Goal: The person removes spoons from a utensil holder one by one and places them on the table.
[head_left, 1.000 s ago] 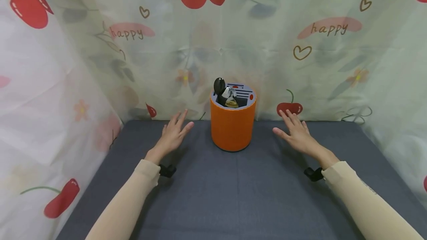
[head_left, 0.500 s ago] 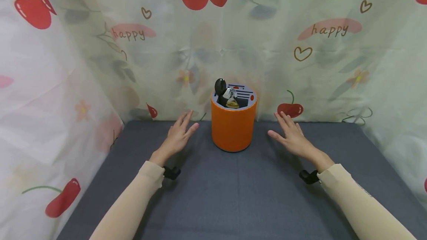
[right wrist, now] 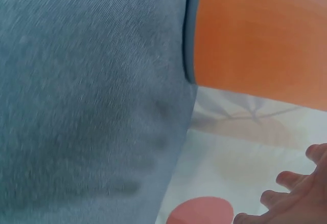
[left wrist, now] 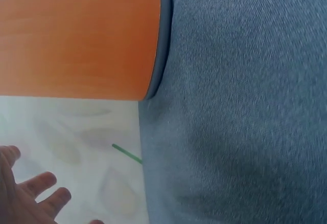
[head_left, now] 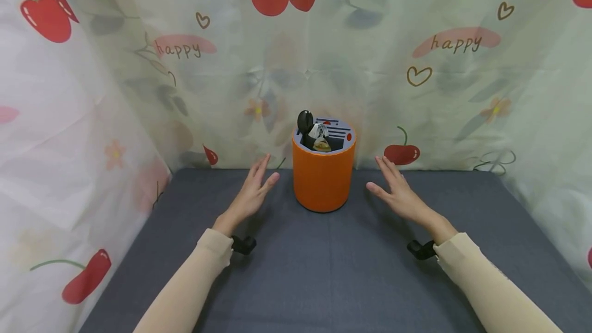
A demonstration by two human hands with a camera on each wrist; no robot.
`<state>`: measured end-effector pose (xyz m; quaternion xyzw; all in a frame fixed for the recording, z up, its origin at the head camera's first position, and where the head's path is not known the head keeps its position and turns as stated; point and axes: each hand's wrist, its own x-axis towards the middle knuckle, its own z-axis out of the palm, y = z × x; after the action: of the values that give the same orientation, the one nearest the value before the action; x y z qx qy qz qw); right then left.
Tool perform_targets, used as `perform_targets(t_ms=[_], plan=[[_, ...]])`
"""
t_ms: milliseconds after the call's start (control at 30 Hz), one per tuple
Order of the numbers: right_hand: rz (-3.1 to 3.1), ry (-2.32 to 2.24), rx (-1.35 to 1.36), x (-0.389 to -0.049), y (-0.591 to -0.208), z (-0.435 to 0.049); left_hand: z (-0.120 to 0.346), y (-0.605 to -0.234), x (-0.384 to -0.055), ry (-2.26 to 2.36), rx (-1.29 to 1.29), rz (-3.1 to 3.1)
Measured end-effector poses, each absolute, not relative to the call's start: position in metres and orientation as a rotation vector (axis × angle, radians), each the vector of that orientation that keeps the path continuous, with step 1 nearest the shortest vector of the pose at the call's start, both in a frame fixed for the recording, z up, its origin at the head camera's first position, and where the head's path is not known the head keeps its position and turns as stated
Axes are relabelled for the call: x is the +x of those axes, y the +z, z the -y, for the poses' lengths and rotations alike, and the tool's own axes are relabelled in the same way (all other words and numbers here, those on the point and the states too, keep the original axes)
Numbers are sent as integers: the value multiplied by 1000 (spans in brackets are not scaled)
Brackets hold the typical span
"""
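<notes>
An orange cylindrical container (head_left: 322, 181) stands upright on the dark cloth, its pale top printed with dark bars and red spots. In the opening of that top sit a dark spoon-like piece (head_left: 305, 121) and a shiny silvery item (head_left: 319, 131) whose kind I cannot tell. My left hand (head_left: 250, 194) hovers to the left of the container with fingers extended, apart from it. On the other side is my right hand (head_left: 401, 195), fingers likewise stretched and not touching it. Both wrist views show the container's orange side (left wrist: 76, 40) and a few fingertips.
A dark grey cloth (head_left: 324, 276) covers the table. Behind and at the sides hang pale curtains (head_left: 351, 66) printed with cherries, hearts and lettering; the back one meets the table's far edge just behind the container.
Both hands have moved inward toward the container, the left one rightward and the right one leftward. The container has stayed in place.
</notes>
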<state>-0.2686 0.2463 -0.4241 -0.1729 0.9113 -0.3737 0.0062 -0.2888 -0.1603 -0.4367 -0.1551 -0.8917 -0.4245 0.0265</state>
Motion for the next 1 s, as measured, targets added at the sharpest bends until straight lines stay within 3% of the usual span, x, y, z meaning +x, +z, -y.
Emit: perform_targets(t_ms=[1000], plan=[[-2659, -1518, -471, -258, -436, -215, 138, -458, -292, -1738, -551, 2458]])
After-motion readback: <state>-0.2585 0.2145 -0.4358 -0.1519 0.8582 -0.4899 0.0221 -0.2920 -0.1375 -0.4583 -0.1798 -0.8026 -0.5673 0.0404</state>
